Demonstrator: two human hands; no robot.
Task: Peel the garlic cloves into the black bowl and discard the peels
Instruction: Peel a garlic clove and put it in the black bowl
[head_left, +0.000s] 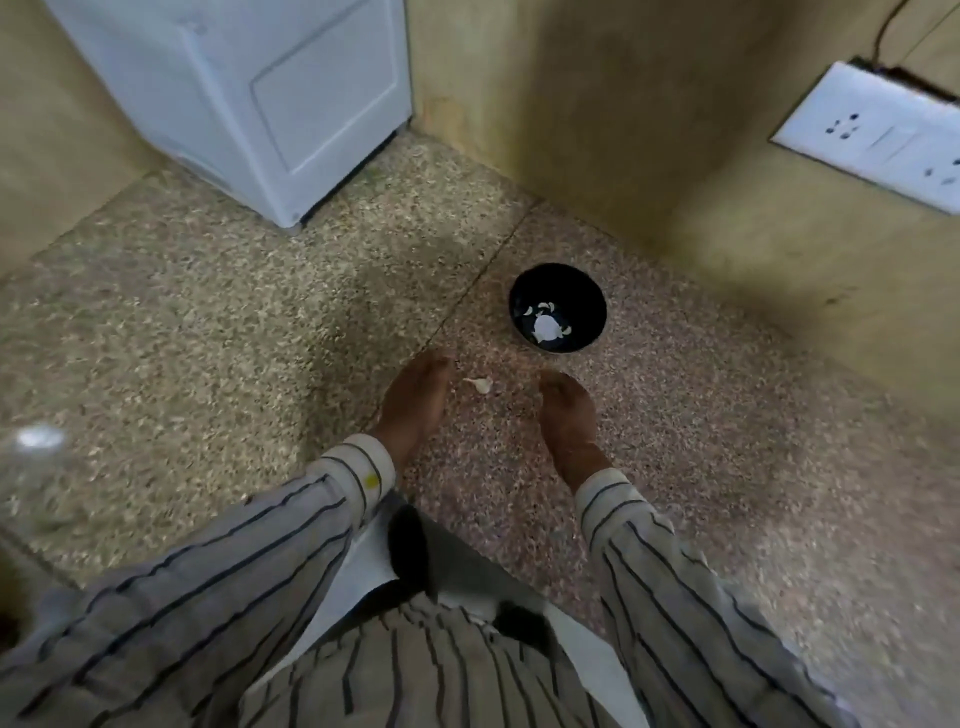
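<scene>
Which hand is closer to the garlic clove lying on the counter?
Left. The left hand is just left of the garlic clove, its fingertips almost beside it. The right hand is farther off, to the clove's right.

- Your left hand (415, 397) and right hand (563, 410) point away, so their fingertips are hidden.
- The pale pieces in the black bowl (558, 315) are too small to identify.
- The socket plate (878, 132) is cut off at right.
</scene>
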